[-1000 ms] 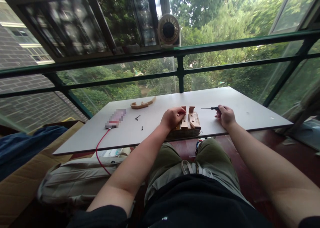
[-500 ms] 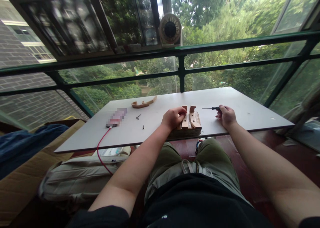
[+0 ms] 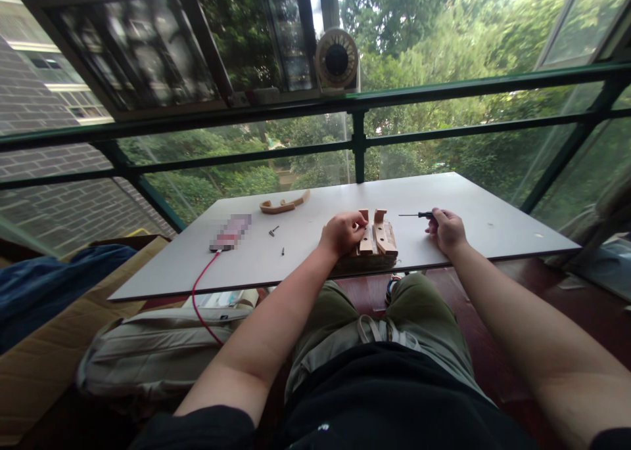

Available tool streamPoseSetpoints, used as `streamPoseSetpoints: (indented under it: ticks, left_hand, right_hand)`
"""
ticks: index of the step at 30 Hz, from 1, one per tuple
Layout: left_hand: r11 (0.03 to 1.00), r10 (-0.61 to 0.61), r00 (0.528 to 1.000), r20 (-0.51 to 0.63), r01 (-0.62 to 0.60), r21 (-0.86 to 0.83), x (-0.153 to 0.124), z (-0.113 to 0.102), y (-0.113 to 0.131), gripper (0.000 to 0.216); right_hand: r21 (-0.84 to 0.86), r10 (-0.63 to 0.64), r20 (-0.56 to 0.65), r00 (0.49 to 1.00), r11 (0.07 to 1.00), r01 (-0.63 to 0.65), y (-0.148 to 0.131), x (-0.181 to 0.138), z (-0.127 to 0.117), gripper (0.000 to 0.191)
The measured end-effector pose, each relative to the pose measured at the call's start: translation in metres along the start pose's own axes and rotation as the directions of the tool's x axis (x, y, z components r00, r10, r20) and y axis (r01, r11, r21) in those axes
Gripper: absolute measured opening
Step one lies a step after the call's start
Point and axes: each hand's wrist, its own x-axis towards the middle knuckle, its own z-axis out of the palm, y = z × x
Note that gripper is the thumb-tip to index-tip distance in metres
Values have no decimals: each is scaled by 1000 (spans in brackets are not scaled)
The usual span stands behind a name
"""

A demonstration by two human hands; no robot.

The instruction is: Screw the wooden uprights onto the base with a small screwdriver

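My right hand (image 3: 447, 229) is closed round the dark handle of a screwdriver (image 3: 422, 215), whose thin shaft points left above the table. My left hand (image 3: 342, 232) is at the left wooden hook (image 3: 365, 244), thumb and finger pinched together over its upper part. Whatever lies between those fingertips is too small or hidden to make out. Beside it is a second wooden hook (image 3: 384, 240) with dark holes in its face. Both hooks lie on a block wrapped in clear material (image 3: 393, 232) at the table's near edge.
On the white table (image 3: 315, 266) are loose screws (image 3: 273, 231), one more screw (image 3: 282, 251), a curved wooden piece (image 3: 283, 205) and a blurred phone-like object (image 3: 231, 233) with a red cable (image 3: 197, 292). A green railing (image 3: 359, 148) runs behind. A bag (image 3: 158, 351) lies below left.
Almost nothing differs. Both hands keep their places, and the view has shifted very slightly.
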Motion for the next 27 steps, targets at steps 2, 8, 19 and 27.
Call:
streamPoseSetpoints:
  ticks: [2, 8, 19, 27]
  left_hand:
    - [1000, 9, 1000, 14, -9, 3, 1, 0, 0, 7]
    - [1000, 2, 999, 35, -2, 5, 1, -2, 2, 7]
    - [999, -13, 998, -64, 11, -33, -5, -3, 4, 10]
    - [1000, 16, 999, -37, -15, 7, -2, -2, 4, 7]
  right_hand:
    - [-5, 2, 0, 1000, 1000, -2, 0, -1, 0, 29]
    - [-11, 7, 1, 1000, 1000, -7, -1, -2, 0, 29]
    - [-1, -4, 8, 1000, 1000, 4, -1, -1, 0, 30]
    - [-10, -13, 7, 1000, 1000, 13, 0, 0, 0, 31]
